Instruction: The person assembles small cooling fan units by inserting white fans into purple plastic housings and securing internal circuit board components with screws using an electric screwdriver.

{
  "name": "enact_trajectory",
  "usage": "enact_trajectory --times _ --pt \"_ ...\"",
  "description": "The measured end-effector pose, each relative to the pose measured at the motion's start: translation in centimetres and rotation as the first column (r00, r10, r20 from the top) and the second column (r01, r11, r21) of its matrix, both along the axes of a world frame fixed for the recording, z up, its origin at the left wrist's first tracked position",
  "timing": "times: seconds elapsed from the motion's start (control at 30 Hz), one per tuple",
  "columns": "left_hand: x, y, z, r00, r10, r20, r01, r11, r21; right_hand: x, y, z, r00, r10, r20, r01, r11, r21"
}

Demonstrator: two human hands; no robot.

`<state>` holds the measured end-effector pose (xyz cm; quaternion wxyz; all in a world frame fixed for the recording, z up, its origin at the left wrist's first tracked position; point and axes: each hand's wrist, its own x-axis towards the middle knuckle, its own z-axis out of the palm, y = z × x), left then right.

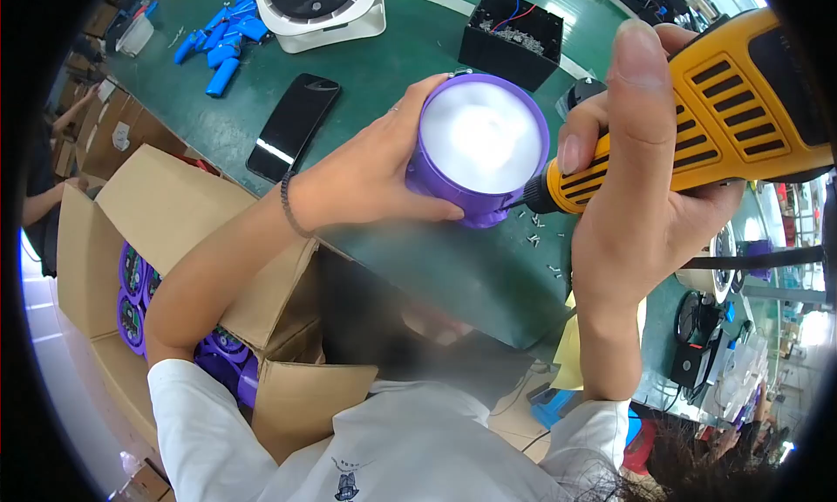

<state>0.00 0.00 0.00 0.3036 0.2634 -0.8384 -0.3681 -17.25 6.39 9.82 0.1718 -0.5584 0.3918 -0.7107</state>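
My left hand (375, 170) grips a round purple housing (422, 176) from its left side, with the thumb along the lower rim. The housing's top is a bright white disc (485, 136), glaring in the light. My right hand (629, 184) is wrapped round a yellow and black electric screwdriver (732, 109), thumb stretched up along its body. The screwdriver's dark nose points left, and its thin bit meets the lower right edge of the housing; the exact contact spot is too small to make out. Small loose screws (534, 239) lie on the green table just below the tool's nose.
A black box (510, 44) with screws and wires stands at the back, beside a white round device (324, 31). Blue wrapped cells (223, 76) and a black phone (294, 125) lie left. An open cardboard box (179, 232) holds purple housings (131, 323). Another person (44, 201) is far left.
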Motion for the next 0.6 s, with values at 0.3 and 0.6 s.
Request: enact_trajectory --times 0.3,0.6 --pt "0.2 -0.2 0.1 1.0 -0.02 0.014 0.018 0.992 0.127 -2.1 0.4 0.5 0.976 -0.162 -0.148 0.176 0.981 0.085" --pt "0.2 -0.3 -0.3 0.999 -0.032 0.013 0.031 0.998 0.063 -1.9 0.3 -0.1 0.993 0.08 0.092 -0.079 0.997 -0.017"
